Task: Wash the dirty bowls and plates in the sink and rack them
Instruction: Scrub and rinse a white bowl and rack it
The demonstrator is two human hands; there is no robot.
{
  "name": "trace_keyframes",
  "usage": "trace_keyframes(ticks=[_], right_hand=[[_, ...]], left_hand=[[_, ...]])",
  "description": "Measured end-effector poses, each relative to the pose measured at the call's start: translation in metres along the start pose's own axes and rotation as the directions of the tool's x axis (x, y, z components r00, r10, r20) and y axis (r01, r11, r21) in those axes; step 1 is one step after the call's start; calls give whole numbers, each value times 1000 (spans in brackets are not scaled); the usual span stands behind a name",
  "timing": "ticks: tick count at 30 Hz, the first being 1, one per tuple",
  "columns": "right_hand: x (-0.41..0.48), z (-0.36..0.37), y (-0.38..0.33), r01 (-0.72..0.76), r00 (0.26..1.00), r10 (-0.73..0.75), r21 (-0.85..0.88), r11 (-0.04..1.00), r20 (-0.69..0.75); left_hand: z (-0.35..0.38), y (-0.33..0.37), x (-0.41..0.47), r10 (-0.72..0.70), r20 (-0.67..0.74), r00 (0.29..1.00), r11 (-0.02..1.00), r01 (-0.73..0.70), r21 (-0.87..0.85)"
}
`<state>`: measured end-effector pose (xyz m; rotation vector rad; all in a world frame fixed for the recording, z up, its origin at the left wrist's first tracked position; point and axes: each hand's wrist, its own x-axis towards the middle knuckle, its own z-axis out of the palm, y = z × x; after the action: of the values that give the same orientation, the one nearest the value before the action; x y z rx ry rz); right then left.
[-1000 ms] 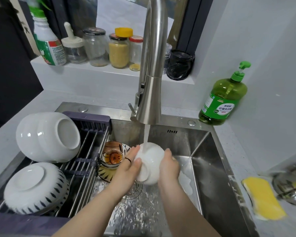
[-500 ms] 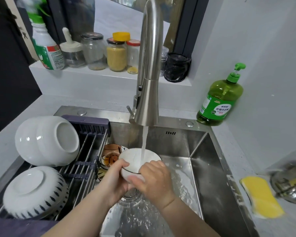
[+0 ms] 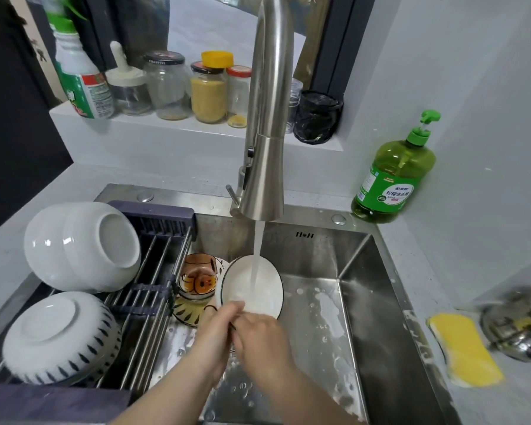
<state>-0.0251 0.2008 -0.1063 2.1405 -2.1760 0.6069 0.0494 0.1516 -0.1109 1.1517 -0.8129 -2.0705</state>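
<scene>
Overhead, steel faucet [image 3: 265,142] above wet sink [image 3: 359,302], grey countertop [image 3: 80,179] around.

Two upturned bowls lie on the rack at left: a plain white bowl [image 3: 82,246] far, a patterned bowl [image 3: 59,338] near. In the sink are three more dishes: a white bowl [image 3: 250,286], an orange cup [image 3: 196,280], a yellow-patterned plate [image 3: 187,312]. One faucet [image 3: 265,124], one soap bottle [image 3: 394,173], one yellow sponge [image 3: 465,349]. Two hands.
</scene>
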Motion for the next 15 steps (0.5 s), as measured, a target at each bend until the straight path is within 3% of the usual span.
trace_keyframes(ticks=[2, 5, 7, 11, 15], right_hand=[[0, 0, 0, -12, 999, 12, -10, 1000, 49], [-1, -6, 14, 160, 982, -145, -129, 979, 119], [-3, -5, 15, 87, 982, -58, -160, 983, 180], [8, -26, -10, -12, 974, 20, -37, 999, 227], [4, -20, -3, 68, 959, -63, -10, 998, 277]], left_hand=[[-5, 7, 1, -43, 17, 999, 996, 42, 75], [-22, 26, 5, -137, 175, 975, 988, 122, 96], [-28, 26, 3, -130, 210, 969, 990, 116, 76], [-13, -7, -9, -69, 58, 996, 997, 68, 22], [-14, 7, -14, -62, 10, 998, 995, 61, 81]])
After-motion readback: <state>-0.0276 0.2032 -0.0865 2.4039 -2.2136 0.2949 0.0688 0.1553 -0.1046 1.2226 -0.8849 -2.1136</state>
